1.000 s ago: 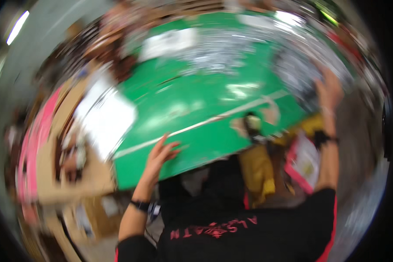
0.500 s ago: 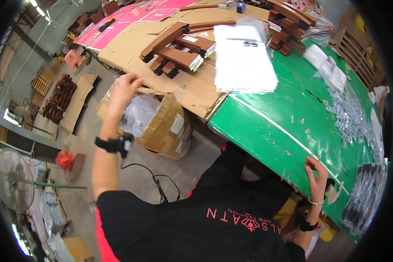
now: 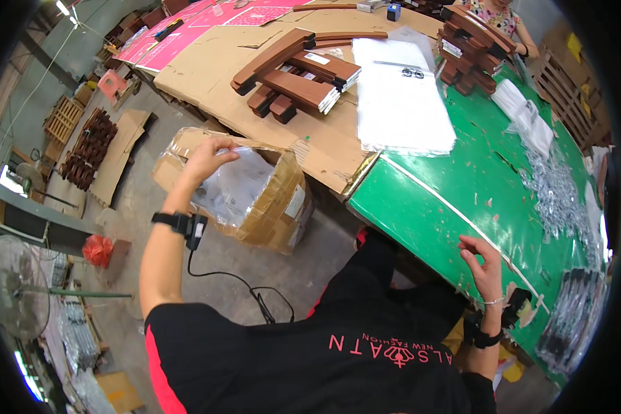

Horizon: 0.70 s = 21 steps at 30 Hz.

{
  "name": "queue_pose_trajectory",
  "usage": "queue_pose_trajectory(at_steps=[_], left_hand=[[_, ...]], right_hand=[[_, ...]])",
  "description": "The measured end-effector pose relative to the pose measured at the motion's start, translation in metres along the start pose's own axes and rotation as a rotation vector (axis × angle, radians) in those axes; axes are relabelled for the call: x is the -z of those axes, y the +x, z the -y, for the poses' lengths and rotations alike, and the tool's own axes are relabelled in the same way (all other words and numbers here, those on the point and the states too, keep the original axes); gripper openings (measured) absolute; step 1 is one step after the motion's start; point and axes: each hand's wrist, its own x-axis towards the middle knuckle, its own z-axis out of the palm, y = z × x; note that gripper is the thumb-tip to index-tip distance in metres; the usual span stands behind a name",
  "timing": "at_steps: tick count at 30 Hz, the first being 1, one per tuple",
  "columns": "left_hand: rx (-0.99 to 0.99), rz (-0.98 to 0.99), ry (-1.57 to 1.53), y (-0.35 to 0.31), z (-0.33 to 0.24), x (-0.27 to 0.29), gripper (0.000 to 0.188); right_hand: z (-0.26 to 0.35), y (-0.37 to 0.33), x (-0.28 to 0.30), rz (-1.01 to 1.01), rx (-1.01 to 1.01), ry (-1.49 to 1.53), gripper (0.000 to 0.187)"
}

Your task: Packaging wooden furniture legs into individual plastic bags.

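Observation:
My left hand (image 3: 212,159) is over the open top of a cardboard box (image 3: 272,200) on the floor, beside the table's edge. Its thumb and fingers are apart, with nothing visible between them. Clear plastic bags (image 3: 238,183) fill the box just below. On the right, my right hand (image 3: 483,265) hovers by the near edge of the green tabletop (image 3: 421,214). Its fingers are loosely bent, thumb apart, holding nothing. A stack of flat clear plastic bags (image 3: 403,110) lies farther off, with a small black-ringed item (image 3: 412,73) on top.
Brown wooden pieces (image 3: 300,83) lie on cardboard (image 3: 221,76) left of the bags; more wooden pieces (image 3: 472,52) are piled behind. Small clear packets (image 3: 559,193) and long wrapped bundles (image 3: 573,314) cover the right side. A cable (image 3: 234,276) hangs from my left wrist. Another person (image 3: 504,21) is beyond.
My left hand has lowered over the box, and its fingers have spread. My right hand has shifted slightly left. The view has moved a little, and another person shows at the far side.

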Motion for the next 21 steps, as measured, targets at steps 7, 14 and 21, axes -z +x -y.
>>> queue_pose_trajectory(at_steps=[7, 14, 21], left_hand=[[-0.364, -0.459, -0.299, -0.042, -0.107, 0.06, 0.011], [-0.832, 0.284, -0.237, -0.064, -0.224, -0.011, 0.041], [-1.038, 0.855, -0.26, -0.054, -0.282, -0.065, 0.04]], right_hand=[[0.006, 0.004, -0.015, 0.063, -0.003, 0.031, 0.027], [0.063, 0.048, -0.07, 0.235, 0.236, 0.377, 0.088], [0.072, 0.043, -0.052, 0.21, 0.569, 0.197, 0.08]])
